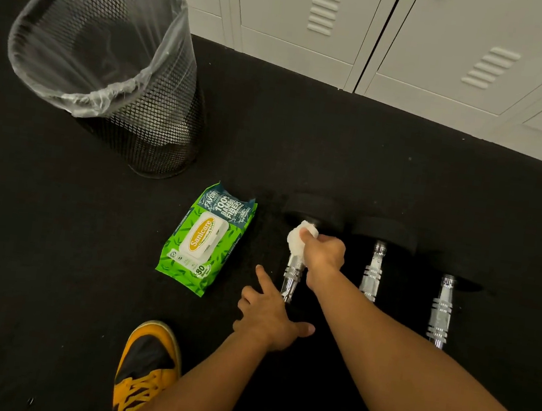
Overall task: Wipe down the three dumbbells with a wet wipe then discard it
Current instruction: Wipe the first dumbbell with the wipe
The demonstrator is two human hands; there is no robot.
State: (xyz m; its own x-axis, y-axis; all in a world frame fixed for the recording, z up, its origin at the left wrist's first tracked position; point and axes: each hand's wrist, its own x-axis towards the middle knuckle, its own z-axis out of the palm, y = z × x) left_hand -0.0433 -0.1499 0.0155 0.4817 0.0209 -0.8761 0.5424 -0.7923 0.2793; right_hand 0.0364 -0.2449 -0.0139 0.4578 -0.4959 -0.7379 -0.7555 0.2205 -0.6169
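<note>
Three dumbbells with black ends and chrome handles lie side by side on the black floor: the left dumbbell [293, 276], the middle dumbbell [374, 269] and the right dumbbell [442, 308]. My right hand [323, 252] holds a crumpled white wet wipe [299, 239] pressed on the far part of the left dumbbell's handle. Fingers spread, my left hand [270, 314] rests on the near end of that same dumbbell, which it hides.
A green wet wipe pack [205, 241] lies left of the dumbbells. A black mesh bin [144, 114] with a clear liner stands at the back left. White lockers [419, 46] run along the back. My yellow and black shoe [147, 367] is near the bottom.
</note>
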